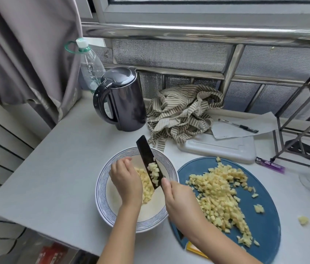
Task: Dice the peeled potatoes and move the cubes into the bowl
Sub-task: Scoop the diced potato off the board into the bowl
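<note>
Beneath a window with a steel rail (188,29) and a grey curtain (26,54) to the left, a white worktop (55,168) carried the cooking things. At its back stood a dark kettle (123,100) with a clear water bottle (89,63) behind it, and a crumpled striped cloth (180,113) lay just beside the kettle. A pen (237,125) rested on a sheet of paper (264,122), which partly overlapped a white plastic tray (218,147). A purple lighter (270,164) lay near the tray's right end.

A round blue cutting board (264,187) held a long heap of potato cubes (220,191), and one stray piece (303,220) sat off the board on the worktop. Just left of the board, touching or nearly touching it, stood a white bowl (102,187) with a blue patterned rim and a smaller pile of cubes (147,191) inside.

The person's right hand (182,202) gripped the knife (146,155), fingers wrapped round the hidden handle, thumb up by the blade's heel. The black blade was tilted over the bowl with a few cubes (155,172) clinging to its flat. The left hand (125,180) was over the bowl, close against the blade, back toward the camera. Its fingers were hidden beneath it, so whether they were spread or together could not be told.
</note>
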`<state>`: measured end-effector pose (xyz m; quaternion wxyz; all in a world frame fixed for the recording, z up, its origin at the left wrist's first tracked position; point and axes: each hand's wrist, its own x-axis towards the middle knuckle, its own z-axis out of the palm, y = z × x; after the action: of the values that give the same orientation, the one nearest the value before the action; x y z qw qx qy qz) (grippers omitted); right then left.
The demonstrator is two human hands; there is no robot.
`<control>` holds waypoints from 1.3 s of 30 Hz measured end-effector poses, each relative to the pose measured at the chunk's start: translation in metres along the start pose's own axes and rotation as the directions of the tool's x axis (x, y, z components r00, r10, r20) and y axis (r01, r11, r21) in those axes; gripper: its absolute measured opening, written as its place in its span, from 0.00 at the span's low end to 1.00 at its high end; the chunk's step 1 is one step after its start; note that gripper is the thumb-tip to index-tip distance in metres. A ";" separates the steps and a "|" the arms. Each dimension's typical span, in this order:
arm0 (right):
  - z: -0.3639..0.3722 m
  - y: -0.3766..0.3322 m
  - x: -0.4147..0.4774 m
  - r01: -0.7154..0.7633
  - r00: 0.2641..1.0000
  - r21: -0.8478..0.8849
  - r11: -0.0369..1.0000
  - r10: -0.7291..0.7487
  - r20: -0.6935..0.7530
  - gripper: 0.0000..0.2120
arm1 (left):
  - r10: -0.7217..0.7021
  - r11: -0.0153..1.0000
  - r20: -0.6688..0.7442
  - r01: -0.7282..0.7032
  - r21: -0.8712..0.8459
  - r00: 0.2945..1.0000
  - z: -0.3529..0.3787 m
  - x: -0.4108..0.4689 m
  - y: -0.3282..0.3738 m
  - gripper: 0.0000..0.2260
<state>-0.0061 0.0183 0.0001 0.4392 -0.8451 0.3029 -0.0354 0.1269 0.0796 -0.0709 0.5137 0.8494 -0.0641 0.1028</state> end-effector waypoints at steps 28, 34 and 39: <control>-0.041 0.054 -0.045 -0.028 0.998 0.214 0.976 0.039 -0.047 0.25 | 0.151 0.976 0.163 -0.173 0.131 0.975 -0.015 -0.025 0.023 0.12; -0.077 0.087 -0.071 -0.109 0.984 0.408 0.907 0.157 -0.085 0.23 | 0.164 0.946 0.298 -0.236 0.222 0.940 -0.002 -0.053 0.044 0.27; -0.112 0.132 -0.097 -0.174 0.937 0.464 0.869 0.291 -0.193 0.22 | 0.317 0.918 0.500 -0.393 0.050 0.806 0.031 -0.088 0.087 0.16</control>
<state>-0.1852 -0.0670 -0.0120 0.5767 -0.6690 0.4413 -0.1583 0.0262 0.0123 -0.0315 0.3869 0.8570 -0.3400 -0.0131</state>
